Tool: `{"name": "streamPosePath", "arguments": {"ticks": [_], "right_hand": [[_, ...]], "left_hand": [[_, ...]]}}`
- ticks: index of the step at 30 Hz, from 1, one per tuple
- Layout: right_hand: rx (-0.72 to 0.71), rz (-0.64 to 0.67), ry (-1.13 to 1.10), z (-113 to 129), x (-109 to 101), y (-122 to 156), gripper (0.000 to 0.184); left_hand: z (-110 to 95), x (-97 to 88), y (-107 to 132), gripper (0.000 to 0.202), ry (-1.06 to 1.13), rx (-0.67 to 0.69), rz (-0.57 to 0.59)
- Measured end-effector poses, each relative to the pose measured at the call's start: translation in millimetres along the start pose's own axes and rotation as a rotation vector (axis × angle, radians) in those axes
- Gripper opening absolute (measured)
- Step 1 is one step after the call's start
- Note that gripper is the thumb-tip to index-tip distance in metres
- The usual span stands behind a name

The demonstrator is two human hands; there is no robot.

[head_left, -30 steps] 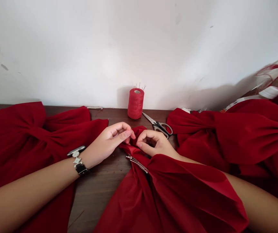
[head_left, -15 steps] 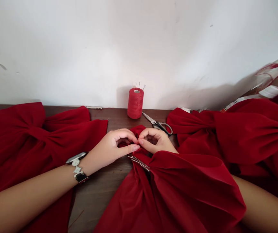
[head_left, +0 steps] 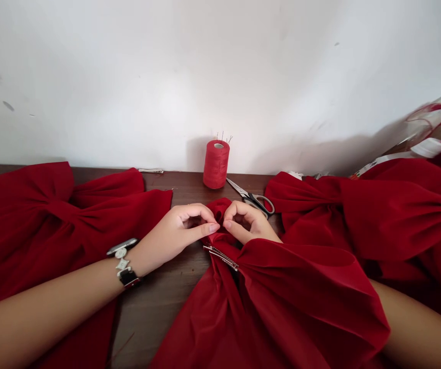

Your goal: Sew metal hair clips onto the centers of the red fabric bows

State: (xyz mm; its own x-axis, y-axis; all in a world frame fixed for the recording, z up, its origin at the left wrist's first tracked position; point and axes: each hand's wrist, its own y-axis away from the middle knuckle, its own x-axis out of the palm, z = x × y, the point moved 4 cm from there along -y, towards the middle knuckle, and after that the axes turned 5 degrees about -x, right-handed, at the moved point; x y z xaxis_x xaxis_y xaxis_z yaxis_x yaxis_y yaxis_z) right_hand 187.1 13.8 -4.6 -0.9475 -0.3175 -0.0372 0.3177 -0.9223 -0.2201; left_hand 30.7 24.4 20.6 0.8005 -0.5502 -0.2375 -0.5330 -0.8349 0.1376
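Observation:
A large red fabric bow lies in front of me, with a metal hair clip across its gathered centre. My left hand is above the bow's middle, thumb and forefinger pinched together; what is between them is too small to make out. Close beside it, my right hand pinches in the same way over the fabric, and its wrist passes behind a loop of the bow. A narrow gap separates the two sets of fingertips. Any thread or needle between them cannot be seen.
A red thread spool with several needles stuck in its top stands by the wall. Black-handled scissors lie beside it. More red bows rest at left and right. Metal clips lie at the table's back edge.
My fingertips, touching before, have moved slightly apart, the right hand shifting a little to the right. The bow and clip stay in place.

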Motion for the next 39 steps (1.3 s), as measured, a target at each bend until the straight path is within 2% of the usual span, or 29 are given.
{"name": "streamPosePath", "arguments": {"ticks": [4, 11, 16, 24, 29, 39], "right_hand": [[-0.006, 0.029, 0.061, 0.2, -3.2, -0.3, 0.02], [-0.107, 0.035, 0.135, 11.6, 0.4, 2.9, 0.013], [-0.15, 0.044, 0.187, 15.9, 3.1, 3.0, 0.013], [-0.352, 0.042, 0.404, 27.0, 2.4, 5.4, 0.015], [-0.441, -0.006, 0.438, 30.4, 1.8, 6.5, 0.014], [-0.444, -0.008, 0.559, 31.2, 3.2, 7.6, 0.015]], "left_hand": [[2.8, -1.1, 0.4, 0.021, 0.087, -0.052, 0.013], [6.9, -0.2, 1.5, 0.017, 0.142, -0.14, 0.026], [12.3, -2.0, 0.1, 0.024, 0.196, -0.208, 0.011], [10.0, -3.8, -0.4, 0.014, 0.164, -0.179, 0.062], [7.2, -3.7, -3.3, 0.013, 0.182, -0.188, 0.1], [5.9, -4.0, -1.0, 0.014, 0.174, -0.215, 0.094]]}}
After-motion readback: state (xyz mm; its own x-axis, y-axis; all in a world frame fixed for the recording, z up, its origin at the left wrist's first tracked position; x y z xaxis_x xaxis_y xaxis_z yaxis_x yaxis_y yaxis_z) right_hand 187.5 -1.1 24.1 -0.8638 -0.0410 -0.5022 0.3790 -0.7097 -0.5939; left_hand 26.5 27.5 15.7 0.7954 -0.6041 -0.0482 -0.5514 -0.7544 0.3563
